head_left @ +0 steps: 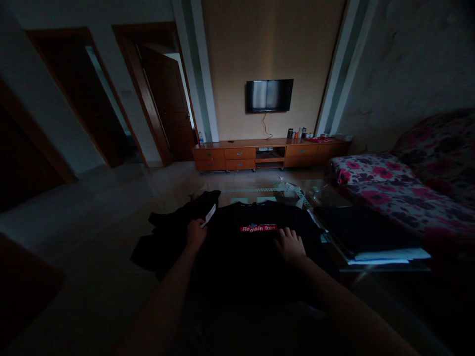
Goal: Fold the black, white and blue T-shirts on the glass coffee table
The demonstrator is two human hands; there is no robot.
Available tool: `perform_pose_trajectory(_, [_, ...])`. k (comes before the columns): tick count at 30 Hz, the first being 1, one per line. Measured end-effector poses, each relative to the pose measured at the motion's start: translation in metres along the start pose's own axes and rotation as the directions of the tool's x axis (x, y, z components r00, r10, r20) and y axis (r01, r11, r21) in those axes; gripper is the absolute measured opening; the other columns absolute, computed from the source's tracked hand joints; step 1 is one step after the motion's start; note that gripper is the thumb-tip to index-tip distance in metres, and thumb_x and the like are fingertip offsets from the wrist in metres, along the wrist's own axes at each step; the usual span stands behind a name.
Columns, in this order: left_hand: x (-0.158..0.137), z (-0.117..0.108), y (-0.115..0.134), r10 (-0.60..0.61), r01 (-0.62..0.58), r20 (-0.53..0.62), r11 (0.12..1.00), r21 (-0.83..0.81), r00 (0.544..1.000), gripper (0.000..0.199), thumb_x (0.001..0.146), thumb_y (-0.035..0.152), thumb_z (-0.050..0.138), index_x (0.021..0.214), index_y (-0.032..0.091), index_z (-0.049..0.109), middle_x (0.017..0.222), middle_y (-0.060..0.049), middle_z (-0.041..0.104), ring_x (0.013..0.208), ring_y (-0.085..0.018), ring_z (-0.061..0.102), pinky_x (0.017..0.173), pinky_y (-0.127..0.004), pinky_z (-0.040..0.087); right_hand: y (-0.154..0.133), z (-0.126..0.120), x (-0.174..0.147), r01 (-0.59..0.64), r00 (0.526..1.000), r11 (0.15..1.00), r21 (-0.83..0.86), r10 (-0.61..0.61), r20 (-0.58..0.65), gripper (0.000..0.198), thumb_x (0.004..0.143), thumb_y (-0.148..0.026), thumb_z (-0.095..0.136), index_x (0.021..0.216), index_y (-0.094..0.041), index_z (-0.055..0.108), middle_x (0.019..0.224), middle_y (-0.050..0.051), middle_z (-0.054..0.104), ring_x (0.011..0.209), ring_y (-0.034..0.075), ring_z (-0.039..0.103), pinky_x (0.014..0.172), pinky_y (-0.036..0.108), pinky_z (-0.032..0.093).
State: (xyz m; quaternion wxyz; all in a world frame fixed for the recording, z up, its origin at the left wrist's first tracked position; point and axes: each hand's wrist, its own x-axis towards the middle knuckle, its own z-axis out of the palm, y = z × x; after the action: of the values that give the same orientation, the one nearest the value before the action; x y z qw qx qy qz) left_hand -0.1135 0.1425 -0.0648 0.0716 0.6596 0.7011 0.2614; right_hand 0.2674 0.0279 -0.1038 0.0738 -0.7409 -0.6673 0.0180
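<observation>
A black T-shirt [248, 262] lies spread in front of me, its collar pointing away and a red "Remain free" print [259, 228] on the chest. My left hand [196, 235] is closed on a narrow white sheet [210, 215] at the shirt's left side; whether it is paper or card is unclear. On the chest, just right of and below the print, rests my right hand [291, 244], its fingers apart and holding nothing. Another dark garment [159, 247] lies crumpled to the left. The low light hides the shirt's lower part.
On the glass table's right side sits a stack of dark folded clothes [365, 235] with white sheets under it. Crumpled clear plastic [291, 188] lies at the far side. Beyond stand a wooden TV cabinet [241, 154] and a floral sofa [374, 170].
</observation>
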Motion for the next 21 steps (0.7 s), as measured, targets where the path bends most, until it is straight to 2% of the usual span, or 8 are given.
perform_pose_trajectory(4, [-0.003, -0.006, 0.004, -0.029, 0.029, -0.001, 0.998, -0.056, 1.000, 0.011, 0.084, 0.016, 0.060, 0.088, 0.019, 0.070, 0.095, -0.007, 0.073, 0.095, -0.022, 0.068, 0.085, -0.028, 0.048, 0.000, -0.003, -0.002, -0.017, 1.000, 1.000, 0.018, 0.016, 0.025, 0.046, 0.099, -0.048, 0.039, 0.135, -0.022, 0.052, 0.141, 0.014, 0.049, 0.126, 0.031, 0.044, 0.098, 0.045, 0.038])
perform_pose_trajectory(9, [-0.010, -0.018, -0.002, -0.104, 0.105, 0.015, 0.985, -0.136, 0.994, 0.012, 0.088, 0.021, 0.059, 0.098, 0.020, 0.066, 0.097, -0.006, 0.073, 0.090, -0.020, 0.069, 0.080, -0.027, 0.049, -0.001, -0.002, -0.002, -0.027, 0.999, 1.000, 0.006, 0.027, 0.022, 0.048, 0.100, -0.048, 0.038, 0.137, -0.021, 0.051, 0.141, 0.015, 0.049, 0.126, 0.033, 0.045, 0.098, 0.047, 0.038])
perform_pose_trajectory(13, [-0.015, -0.025, -0.013, -0.149, 0.158, 0.056, 0.966, -0.203, 0.987, 0.042, 0.085, 0.015, 0.060, 0.127, 0.018, 0.057, 0.092, -0.005, 0.074, 0.079, -0.018, 0.071, 0.071, -0.026, 0.051, 0.000, 0.001, -0.002, -0.029, 0.999, 1.000, 0.011, 0.029, 0.021, 0.047, 0.099, -0.048, 0.039, 0.136, -0.021, 0.052, 0.140, 0.015, 0.049, 0.126, 0.033, 0.044, 0.098, 0.047, 0.038])
perform_pose_trajectory(15, [-0.016, -0.026, -0.017, -0.124, 0.157, 0.126, 0.941, -0.300, 0.984, 0.062, 0.084, 0.010, 0.058, 0.144, 0.021, 0.046, 0.090, -0.003, 0.074, 0.073, -0.016, 0.071, 0.067, -0.024, 0.051, 0.000, 0.002, -0.003, -0.029, 0.999, 0.999, 0.015, 0.029, 0.021, 0.047, 0.099, -0.048, 0.039, 0.136, -0.021, 0.052, 0.140, 0.015, 0.050, 0.126, 0.032, 0.044, 0.098, 0.046, 0.037])
perform_pose_trajectory(17, [-0.017, -0.026, -0.020, -0.073, 0.158, 0.214, 0.897, -0.412, 0.974, 0.073, 0.082, 0.005, 0.054, 0.152, 0.023, 0.040, 0.088, -0.001, 0.075, 0.070, -0.013, 0.070, 0.065, -0.022, 0.051, 0.000, 0.002, -0.003, -0.025, 0.999, 1.000, 0.014, 0.025, 0.021, 0.047, 0.099, -0.048, 0.039, 0.136, -0.021, 0.051, 0.139, 0.015, 0.050, 0.126, 0.032, 0.044, 0.098, 0.046, 0.037])
perform_pose_trajectory(19, [-0.017, -0.025, -0.022, -0.043, 0.167, 0.272, 0.878, -0.449, 0.961, 0.070, 0.080, 0.002, 0.051, 0.147, 0.020, 0.050, 0.088, -0.001, 0.076, 0.068, -0.012, 0.069, 0.064, -0.021, 0.051, -0.001, 0.001, -0.004, -0.024, 1.000, 1.000, 0.010, 0.024, 0.021, 0.048, 0.099, -0.048, 0.039, 0.137, -0.021, 0.051, 0.140, 0.015, 0.050, 0.126, 0.032, 0.044, 0.098, 0.046, 0.037])
perform_pose_trajectory(21, [-0.017, -0.025, -0.021, -0.063, 0.171, 0.267, 0.898, -0.405, 0.962, 0.058, 0.079, 0.002, 0.051, 0.134, 0.016, 0.064, 0.087, -0.004, 0.077, 0.066, -0.013, 0.068, 0.063, -0.022, 0.051, -0.001, 0.000, -0.003, -0.027, 0.999, 1.000, 0.005, 0.027, 0.025, 0.049, 0.099, -0.048, 0.039, 0.138, -0.021, 0.051, 0.141, 0.015, 0.049, 0.126, 0.032, 0.044, 0.098, 0.047, 0.038])
